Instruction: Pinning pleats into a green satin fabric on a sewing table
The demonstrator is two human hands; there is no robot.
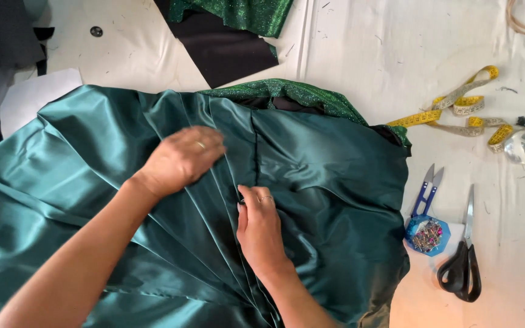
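The right hand (261,228) sits in the lower middle of the frame. Its grip is almost closed: thumb and fingertips are pinched together on a fold of the green cloth (329,182). If something tiny like a pin is between the fingers, it is too small to see. The fold is right under the pinch and touches it. It is long and thin and runs from the bottom middle of the frame up toward the top middle, past the fingertips.

The left hand (183,158) is just up and to the left of the pinch. It lies flat with fingers spread a little and presses the cloth down. It holds nothing. Its fingertips point to the right, toward the same fold. The right hand is the nearer one to the fold, because it is on it.

The cloth is shiny dark green and covers most of the left and middle of the frame, over a white worktop (360,48). To the right of the cloth lie small blue snips (426,191), a blue dish of pins (428,234) and big black scissors (462,264). A yellow tape measure (466,106) curls in the upper right.
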